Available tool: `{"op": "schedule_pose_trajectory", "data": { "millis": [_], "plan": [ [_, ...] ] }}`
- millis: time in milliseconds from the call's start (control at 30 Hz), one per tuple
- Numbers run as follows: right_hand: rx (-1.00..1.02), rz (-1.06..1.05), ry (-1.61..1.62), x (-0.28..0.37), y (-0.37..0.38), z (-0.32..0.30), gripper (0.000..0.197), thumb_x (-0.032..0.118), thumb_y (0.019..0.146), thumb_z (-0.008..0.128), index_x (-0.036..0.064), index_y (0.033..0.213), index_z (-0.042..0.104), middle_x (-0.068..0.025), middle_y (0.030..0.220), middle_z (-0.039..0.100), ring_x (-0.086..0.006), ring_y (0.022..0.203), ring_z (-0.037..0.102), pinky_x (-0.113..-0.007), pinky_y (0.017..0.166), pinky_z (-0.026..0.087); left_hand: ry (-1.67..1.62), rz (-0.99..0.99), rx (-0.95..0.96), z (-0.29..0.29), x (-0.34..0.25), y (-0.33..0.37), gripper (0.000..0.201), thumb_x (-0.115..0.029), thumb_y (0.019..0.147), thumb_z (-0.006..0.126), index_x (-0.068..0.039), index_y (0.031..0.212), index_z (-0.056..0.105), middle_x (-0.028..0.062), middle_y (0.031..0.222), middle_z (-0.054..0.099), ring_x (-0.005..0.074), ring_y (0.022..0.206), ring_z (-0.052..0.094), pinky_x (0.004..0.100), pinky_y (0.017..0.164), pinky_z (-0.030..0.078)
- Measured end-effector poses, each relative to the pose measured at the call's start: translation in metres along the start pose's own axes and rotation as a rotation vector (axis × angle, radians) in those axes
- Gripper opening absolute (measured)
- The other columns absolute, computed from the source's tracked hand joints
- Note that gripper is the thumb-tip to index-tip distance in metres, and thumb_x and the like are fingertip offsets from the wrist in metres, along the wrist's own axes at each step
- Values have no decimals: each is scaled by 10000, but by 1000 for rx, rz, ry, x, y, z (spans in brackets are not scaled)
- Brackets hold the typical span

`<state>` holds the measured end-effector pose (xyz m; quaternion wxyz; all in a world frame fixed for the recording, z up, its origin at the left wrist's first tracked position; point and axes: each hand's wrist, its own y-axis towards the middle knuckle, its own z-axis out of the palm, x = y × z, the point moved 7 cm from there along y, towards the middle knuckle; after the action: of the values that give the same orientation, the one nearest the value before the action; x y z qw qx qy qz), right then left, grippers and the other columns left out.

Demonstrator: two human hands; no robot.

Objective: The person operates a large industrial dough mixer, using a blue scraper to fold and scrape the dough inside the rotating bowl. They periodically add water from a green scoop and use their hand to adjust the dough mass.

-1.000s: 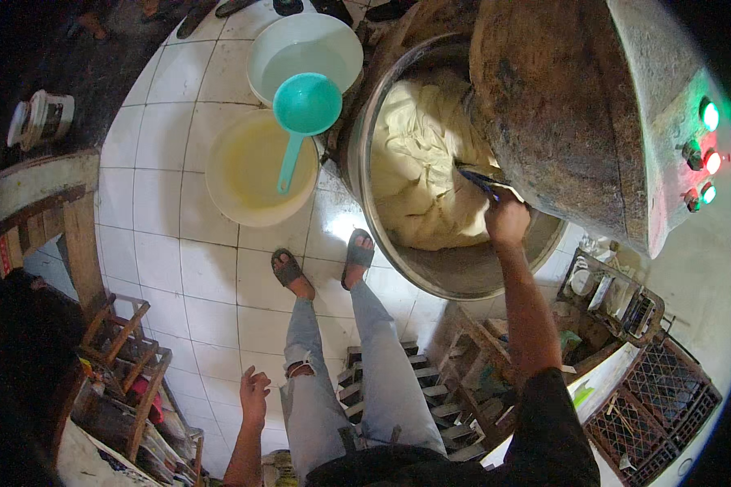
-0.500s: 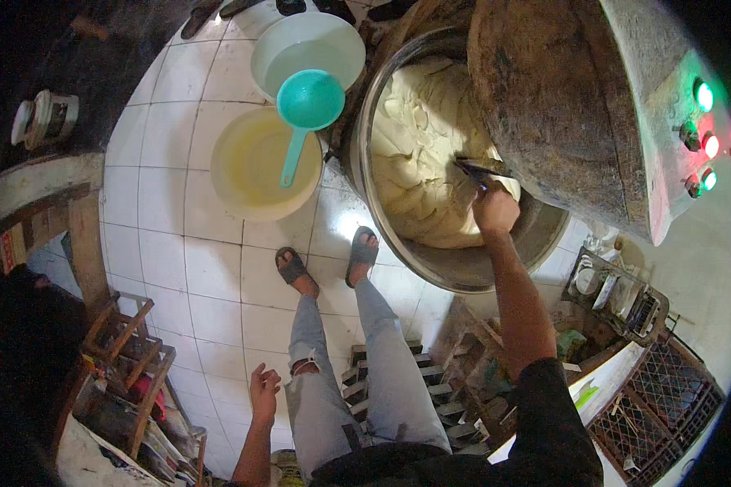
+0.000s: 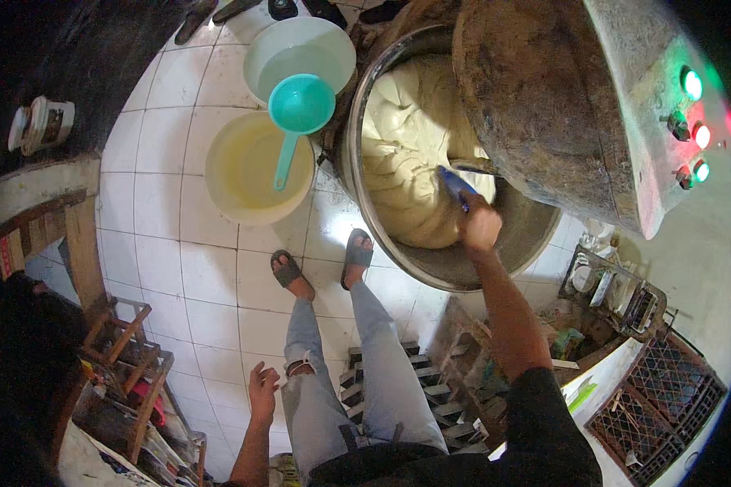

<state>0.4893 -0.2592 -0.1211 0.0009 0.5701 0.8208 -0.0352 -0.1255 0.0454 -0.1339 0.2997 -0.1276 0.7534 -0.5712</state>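
Right hand (image 3: 481, 227) is gripping a blue flat-bladed tool (image 3: 453, 183) by its near end, fingers folded around it, while the left hand (image 3: 262, 390) is hanging empty beside the left knee (image 3: 300, 364), its fingers loosely curled. Just ahead of the right hand, pale dough (image 3: 398, 154) is filling much of a metal bowl (image 3: 526, 223), and the tool is reaching onto it. Compared with half a second ago, the right hand is sitting closer to the bowl's near rim and slightly farther left, and the blade is showing blue where it was looking dark. Folds in the dough are now fanning out ahead of the hand, where a second ago they were lying more rumpled. Just beyond the tool, a dark bar (image 3: 473, 165) is reaching from under the mixer head (image 3: 544, 105), which is covering part of the bowl ahead and to the right of the right hand. Well to that hand's left, a turquoise dipper (image 3: 300, 104) is resting across a white basin (image 3: 258, 50) and a cream basin (image 3: 218, 191), as earlier; the left hand is likewise keeping its place.
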Motion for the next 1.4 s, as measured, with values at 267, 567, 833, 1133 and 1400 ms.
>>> {"op": "schedule_pose_trajectory", "data": {
  "millis": [267, 567, 833, 1133, 1400],
  "plan": [
    [-146, -84, 268, -39, -48, -99, 432, -10, 708, 705, 87, 1125, 766, -165, 1034, 755, -371, 851, 740, -459, 753, 595, 19, 35, -25, -22, -8, -17, 626, -297, 996, 641, -49, 1519, 402, 158, 1326, 575, 249, 1138, 617, 430, 964, 506],
    [161, -84, 255, 13, -53, -35, 441, 26, 760, 718, 151, 1182, 744, -161, 1102, 737, -356, 979, 726, -448, 814, 585, 36, 12, -28, -15, -12, -13, 616, -286, 999, 650, -59, 1514, 399, 155, 1312, 579, 263, 1147, 628, 434, 957, 510],
    [108, 185, 64, -23, 28, -14, 374, 7, 779, 650, 93, 1126, 759, -181, 1016, 733, -384, 910, 723, -472, 791, 581, 18, 7, 0, 5, -11, -4, 602, -260, 999, 649, -41, 1510, 417, 125, 1282, 593, 210, 1108, 609, 384, 930, 523],
    [-68, -113, 301, 2, -20, -93, 229, 110, 843, 720, 99, 1068, 764, -159, 1007, 747, -388, 864, 719, -471, 752, 575, -5, 10, -49, -7, -7, -23, 593, -251, 998, 643, -37, 1504, 418, 98, 1241, 599, 194, 1078, 611, 364, 891, 517],
    [146, -110, 142, 56, -17, 0, 377, 106, 750, 715, 102, 1127, 730, -168, 1006, 736, -359, 861, 733, -492, 722, 591, -14, 6, 0, 5, -8, -3, 682, -347, 993, 664, -49, 1535, 376, 159, 1322, 572, 261, 1152, 622, 451, 978, 504]
  ]
}}
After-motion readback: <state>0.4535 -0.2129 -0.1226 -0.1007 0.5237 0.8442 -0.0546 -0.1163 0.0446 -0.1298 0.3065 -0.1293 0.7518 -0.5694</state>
